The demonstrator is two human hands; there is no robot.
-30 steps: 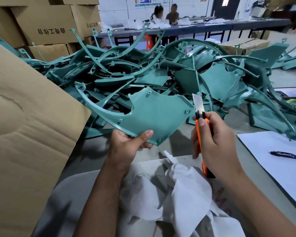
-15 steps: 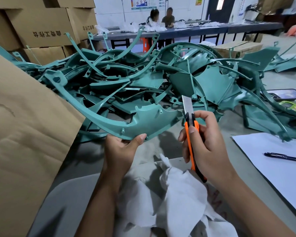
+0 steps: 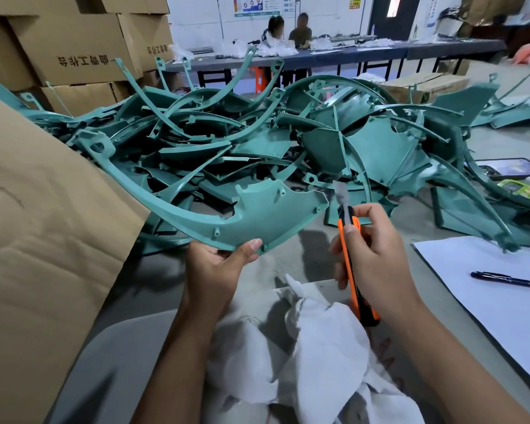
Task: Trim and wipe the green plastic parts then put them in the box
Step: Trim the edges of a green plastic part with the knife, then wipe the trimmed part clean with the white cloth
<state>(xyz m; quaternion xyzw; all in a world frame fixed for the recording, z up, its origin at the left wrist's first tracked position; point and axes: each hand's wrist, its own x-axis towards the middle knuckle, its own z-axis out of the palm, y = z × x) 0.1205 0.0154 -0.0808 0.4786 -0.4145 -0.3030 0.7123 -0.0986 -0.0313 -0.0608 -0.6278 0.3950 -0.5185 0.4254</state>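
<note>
Left hand (image 3: 218, 270) pinching lower edge of curved green plastic part (image 3: 257, 218), thumb on top, fingers curled beneath; part raised above grey table (image 3: 318, 261), long thin arm sweeping up-left past brown cardboard flap (image 3: 43, 240). Right hand (image 3: 377, 261) wrapped round orange-and-black utility knife (image 3: 351, 255), blade extended, pointing up, just beside part's right tip, contact unclear. Heap of matching green plastic parts (image 3: 288, 142) behind. Crumpled white cloth (image 3: 318, 356) below both wrists. Black pen (image 3: 508, 280) on white paper sheet (image 3: 487, 301), right side.
</note>
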